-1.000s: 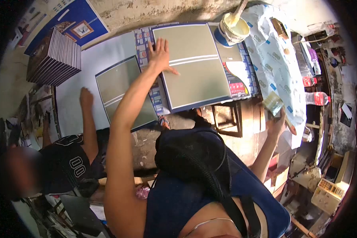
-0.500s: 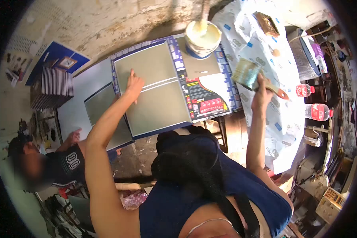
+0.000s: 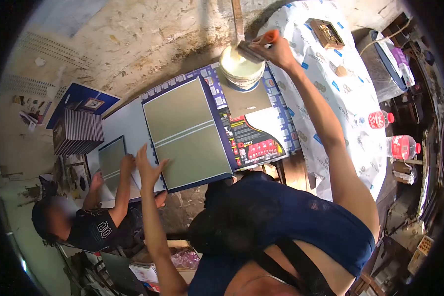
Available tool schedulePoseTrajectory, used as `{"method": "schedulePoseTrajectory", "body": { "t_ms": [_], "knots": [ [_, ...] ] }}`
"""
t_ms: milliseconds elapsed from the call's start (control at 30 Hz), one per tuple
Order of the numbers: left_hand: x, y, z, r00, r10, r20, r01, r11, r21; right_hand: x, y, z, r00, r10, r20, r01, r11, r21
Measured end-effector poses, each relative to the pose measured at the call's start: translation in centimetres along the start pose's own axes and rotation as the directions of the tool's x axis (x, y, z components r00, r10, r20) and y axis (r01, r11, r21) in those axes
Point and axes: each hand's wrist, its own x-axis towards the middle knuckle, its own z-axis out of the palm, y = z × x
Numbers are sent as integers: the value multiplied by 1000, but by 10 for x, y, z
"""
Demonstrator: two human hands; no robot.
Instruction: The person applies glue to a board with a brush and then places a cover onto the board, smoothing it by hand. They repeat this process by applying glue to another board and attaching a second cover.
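My right hand (image 3: 277, 53) is closed around the handle of a wide paintbrush (image 3: 250, 51). Its bristle end is at the mouth of a bucket (image 3: 242, 80) with pale, creamy contents. An upright wooden stick (image 3: 237, 19) also stands in that bucket. My left hand (image 3: 150, 168), empty with fingers spread, is beside the left edge of a large cover panel (image 3: 195, 150). This panel has two grey-brown boards on a dark blue backing, with narrow pale strips across the middle.
At left, a co-worker (image 3: 91, 224) handles a smaller cover panel (image 3: 114, 160) near a stack of books (image 3: 79, 130). Patterned white sheeting (image 3: 325, 108) drapes the right table, bearing a wooden box (image 3: 326, 33). Bottles with red labels (image 3: 402, 147) stand at its right edge.
My right hand carried the brush from above the white sheeting to the bucket. My left hand left the large panel, moving down and left. The co-worker's smaller panel shifted left, away from the large one.
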Motion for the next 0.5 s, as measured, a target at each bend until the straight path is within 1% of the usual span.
{"method": "schedulePoseTrajectory", "body": {
  "t_ms": [33,67,100,133,167,200,233,267,300,333,367,400,433,467,500],
  "knots": [
    [-29,-7,-10,996,-76,-42,75,997,-12,4,-15,5,977,153,149,-167,982,86],
    [-61,-15,-19,985,-149,-86,147,989,-29,14,3,24,979,103,178,-104,995,-6],
    [-98,-26,-23,951,-276,-141,270,961,-59,18,4,35,977,88,192,-78,995,-60],
    [-138,-34,-28,887,-433,-159,427,902,-68,21,6,47,976,77,205,-54,992,-115],
    [-175,-30,-36,837,-516,-180,495,856,-150,28,32,71,976,92,197,-53,979,-197],
    [-227,-41,-35,768,-608,-202,571,792,-216,31,25,74,975,112,194,-65,971,-232],
    [-278,-47,-30,688,-693,-215,665,721,-195,28,20,77,972,138,192,-83,960,-269],
    [-296,-7,-41,552,-823,-131,771,564,-296,25,16,80,968,165,190,-101,946,-307],
    [-352,-17,-24,543,-830,-130,754,550,-358,25,24,91,971,182,157,-127,943,-306],
    [-407,-27,-8,534,-836,-129,734,534,-420,23,32,100,976,142,167,-84,946,-313],
    [-442,-17,8,483,-874,-55,758,448,-473,21,40,107,979,101,176,-40,946,-322],
    [-448,-4,23,402,-915,36,807,335,-486,18,52,114,980,59,189,7,943,-332],
    [-450,8,37,306,-944,123,847,211,-488,16,76,128,982,26,186,33,951,-307],
    [-450,17,45,243,-953,182,867,129,-480,19,94,132,973,67,223,3,953,-302],
    [-448,22,51,202,-953,225,877,74,-475,24,108,134,960,107,258,-27,954,-297]
  ]
}}
